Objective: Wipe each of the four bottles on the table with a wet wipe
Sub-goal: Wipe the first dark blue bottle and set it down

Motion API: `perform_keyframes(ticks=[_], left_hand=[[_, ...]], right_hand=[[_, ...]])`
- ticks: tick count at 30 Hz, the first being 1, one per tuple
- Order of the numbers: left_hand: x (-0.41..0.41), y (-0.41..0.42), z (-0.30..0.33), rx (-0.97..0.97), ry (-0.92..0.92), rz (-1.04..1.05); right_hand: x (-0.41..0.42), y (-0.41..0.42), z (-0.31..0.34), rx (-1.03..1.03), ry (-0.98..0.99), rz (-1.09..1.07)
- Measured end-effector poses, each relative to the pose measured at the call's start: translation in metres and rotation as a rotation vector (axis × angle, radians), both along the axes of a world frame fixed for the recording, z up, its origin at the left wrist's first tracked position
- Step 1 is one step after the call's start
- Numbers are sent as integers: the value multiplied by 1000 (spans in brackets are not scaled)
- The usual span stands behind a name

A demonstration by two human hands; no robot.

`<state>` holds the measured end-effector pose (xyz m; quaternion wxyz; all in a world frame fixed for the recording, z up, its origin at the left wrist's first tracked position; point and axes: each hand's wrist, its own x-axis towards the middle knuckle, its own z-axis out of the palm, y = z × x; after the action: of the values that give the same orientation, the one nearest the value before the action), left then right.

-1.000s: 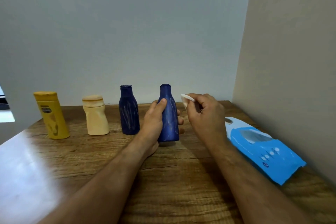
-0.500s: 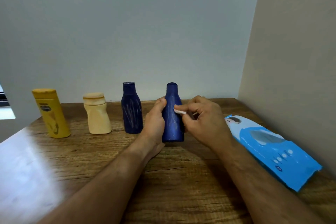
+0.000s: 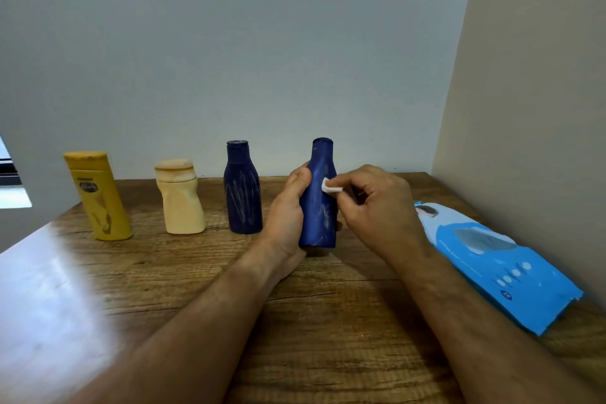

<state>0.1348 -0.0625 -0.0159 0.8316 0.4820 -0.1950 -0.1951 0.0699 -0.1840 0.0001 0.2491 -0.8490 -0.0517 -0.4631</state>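
Four bottles stand in a row on the wooden table (image 3: 328, 321). From the left: a yellow bottle (image 3: 98, 197), a cream bottle (image 3: 179, 203), a dark navy bottle (image 3: 242, 193) with pale streaks, and a blue bottle (image 3: 319, 203). My left hand (image 3: 288, 210) grips the blue bottle from its left side, holding it upright on the table. My right hand (image 3: 377, 207) pinches a small folded white wet wipe (image 3: 330, 186) and presses it against the upper right of the blue bottle.
A blue pack of wet wipes (image 3: 498, 262) lies flat on the table at the right, close to the beige side wall (image 3: 531, 108). A grey wall stands right behind the bottles. The table's left part shines with glare.
My right hand has brought the wipe from beside the blue bottle onto its upper body. My left hand keeps its grip on the bottle.
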Motion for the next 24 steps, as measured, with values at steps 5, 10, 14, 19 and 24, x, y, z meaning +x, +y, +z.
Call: perform_keyframes(ticks=[5,10,14,19,24], left_hand=[[7,5,1,-7,58,85],[2,4,2,-22,119,-9],[-4,0,2,17,97,-29],[2,2,1,4,113,72],[-1,-2,-1,-23,209,41]], right_hand=[[-7,-3,-4,-8,274,223],[-1,-2,-3,11,109,40],[0,-5,0,36,50,-3],[-9,-6,-4,24,382,277],[-10,-6,-2,53,336,211]])
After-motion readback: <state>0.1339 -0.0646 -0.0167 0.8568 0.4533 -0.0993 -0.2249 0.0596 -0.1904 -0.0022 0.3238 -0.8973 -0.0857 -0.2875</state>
